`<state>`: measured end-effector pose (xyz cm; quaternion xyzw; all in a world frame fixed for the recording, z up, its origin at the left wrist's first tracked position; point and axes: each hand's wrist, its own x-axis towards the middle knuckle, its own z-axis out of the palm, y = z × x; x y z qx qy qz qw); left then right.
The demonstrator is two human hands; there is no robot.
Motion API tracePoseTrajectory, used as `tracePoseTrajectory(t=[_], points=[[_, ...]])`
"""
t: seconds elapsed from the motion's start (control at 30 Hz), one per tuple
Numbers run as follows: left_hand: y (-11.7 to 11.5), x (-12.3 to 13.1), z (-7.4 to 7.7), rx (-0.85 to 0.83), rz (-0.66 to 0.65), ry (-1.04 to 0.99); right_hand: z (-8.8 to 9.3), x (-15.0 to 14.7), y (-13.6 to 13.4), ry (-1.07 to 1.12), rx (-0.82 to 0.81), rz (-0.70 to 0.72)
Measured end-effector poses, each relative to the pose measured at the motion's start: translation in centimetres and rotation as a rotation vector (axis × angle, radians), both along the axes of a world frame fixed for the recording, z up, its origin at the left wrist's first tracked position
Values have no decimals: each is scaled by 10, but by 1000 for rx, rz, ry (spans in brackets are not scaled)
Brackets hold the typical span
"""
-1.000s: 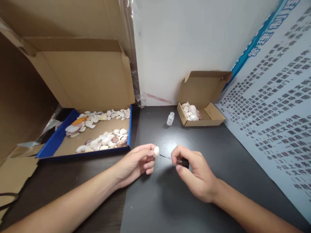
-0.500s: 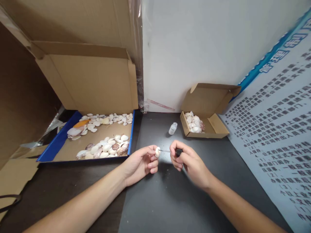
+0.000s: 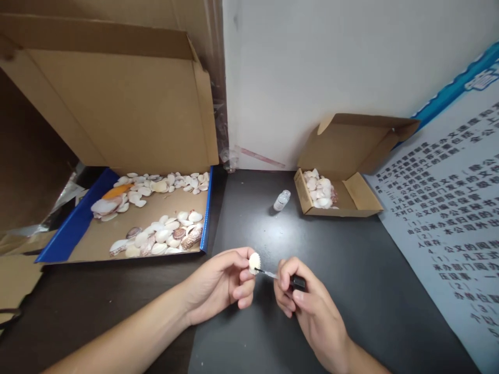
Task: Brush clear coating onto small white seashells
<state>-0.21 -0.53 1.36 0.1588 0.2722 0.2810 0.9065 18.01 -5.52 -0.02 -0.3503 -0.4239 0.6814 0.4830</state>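
Note:
Between thumb and fingertips, my left hand (image 3: 224, 283) pinches a small white ribbed seashell (image 3: 254, 263) above the dark table. My right hand (image 3: 307, 301) is closed around the black cap of an applicator brush (image 3: 298, 283). The brush's thin stem points left, and its tip touches the shell's face. Beyond the hands, a small clear glass bottle (image 3: 281, 201) with a white label stands uncapped on the table. Loose white and brown shells (image 3: 166, 234) lie in the blue-sided box (image 3: 207, 218) at the left.
A small cardboard box (image 3: 343, 212) with its lid up holds more white shells (image 3: 320, 189) at the back right. A white wall (image 3: 312, 67) rises behind the table (image 3: 230, 343). A printed poster (image 3: 440, 223) covers the right side. Flattened cardboard (image 3: 17, 275) lies at the left edge.
The view has shifted, so the hands appear lower. The shell now shows its ribbed face more fully to me, with the brush tip nearer its lower middle. Both grips stay the same.

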Motion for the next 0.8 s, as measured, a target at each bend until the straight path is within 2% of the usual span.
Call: tracePoseTrajectory(t=[0.2, 0.37, 0.47, 0.57, 0.8], points=[[1, -1, 0, 31, -7, 31, -11, 13, -1, -217, 63, -83], [4, -3, 0, 60, -20, 65, -1, 11, -4, -301, 247, -26], [3, -3, -1, 66, -44, 75, 5, 8, -4, -474, 332, 40], [3, -3, -2, 72, -47, 78, 8, 7, -3, -636, 340, 45], [4, -4, -1, 56, -55, 72, 9, 10, -6, -582, 506, -23]])
